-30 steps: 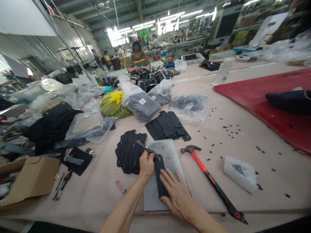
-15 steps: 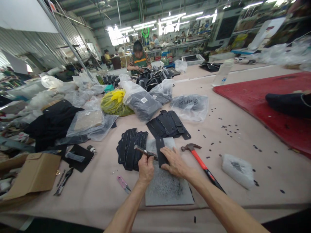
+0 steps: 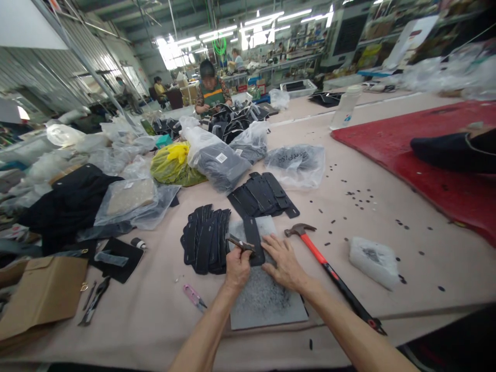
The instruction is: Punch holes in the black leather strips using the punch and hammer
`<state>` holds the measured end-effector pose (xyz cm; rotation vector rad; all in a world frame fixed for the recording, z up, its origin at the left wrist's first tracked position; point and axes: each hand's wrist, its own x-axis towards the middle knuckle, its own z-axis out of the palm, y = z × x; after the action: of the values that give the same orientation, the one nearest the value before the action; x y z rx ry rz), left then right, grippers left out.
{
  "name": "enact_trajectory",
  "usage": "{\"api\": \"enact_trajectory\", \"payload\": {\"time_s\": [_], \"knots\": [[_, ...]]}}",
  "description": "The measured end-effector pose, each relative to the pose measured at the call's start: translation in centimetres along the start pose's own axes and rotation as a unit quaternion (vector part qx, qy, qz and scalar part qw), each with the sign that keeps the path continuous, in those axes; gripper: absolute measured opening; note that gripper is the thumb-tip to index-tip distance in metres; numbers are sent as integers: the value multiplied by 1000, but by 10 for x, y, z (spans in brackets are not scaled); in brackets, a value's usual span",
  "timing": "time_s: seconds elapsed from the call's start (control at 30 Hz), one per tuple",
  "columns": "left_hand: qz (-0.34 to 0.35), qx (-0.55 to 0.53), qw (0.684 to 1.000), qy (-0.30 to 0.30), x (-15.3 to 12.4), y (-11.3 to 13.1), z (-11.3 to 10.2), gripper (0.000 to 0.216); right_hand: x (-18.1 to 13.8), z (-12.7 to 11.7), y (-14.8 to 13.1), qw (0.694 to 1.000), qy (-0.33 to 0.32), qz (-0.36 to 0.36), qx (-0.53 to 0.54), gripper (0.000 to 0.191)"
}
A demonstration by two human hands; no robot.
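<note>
My left hand (image 3: 237, 268) is closed around a short metal punch tool (image 3: 239, 242), whose tip rests on a black strip piece (image 3: 253, 237). My right hand (image 3: 284, 261) lies flat, fingers spread, pressing that strip onto a grey scuffed cutting pad (image 3: 264, 298). Just left of the pad lies a fanned pile of black strips (image 3: 204, 237). Beyond the pad lies a second fan of black strips (image 3: 262, 194). A red-handled hammer (image 3: 330, 271) lies to the right of my right hand.
Small pink snips (image 3: 194, 297) lie left of the pad. A whitish block (image 3: 373, 261) sits at right, with black punched dots scattered around. A red mat (image 3: 418, 150) covers the far right. Plastic bags (image 3: 296, 163) and a cardboard box (image 3: 41, 294) crowd the left. A person works at the far end.
My right hand slid the black strip away from me up the pad, then settled near its far end. The left hand kept the punch and followed it.
</note>
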<state>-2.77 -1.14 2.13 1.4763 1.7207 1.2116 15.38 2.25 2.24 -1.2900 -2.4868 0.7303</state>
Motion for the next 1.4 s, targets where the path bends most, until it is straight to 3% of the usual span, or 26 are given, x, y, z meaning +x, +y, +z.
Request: {"api": "enact_trajectory", "payload": {"time_s": [0.23,1.4], "knots": [[4,6,999,-38,-7,-2,5,24,-2,3,3,1000,16,2,22,60],[-25,-30,999,-33,-6,4,1,22,-3,11,7,998,56,-13,30,56]]}}
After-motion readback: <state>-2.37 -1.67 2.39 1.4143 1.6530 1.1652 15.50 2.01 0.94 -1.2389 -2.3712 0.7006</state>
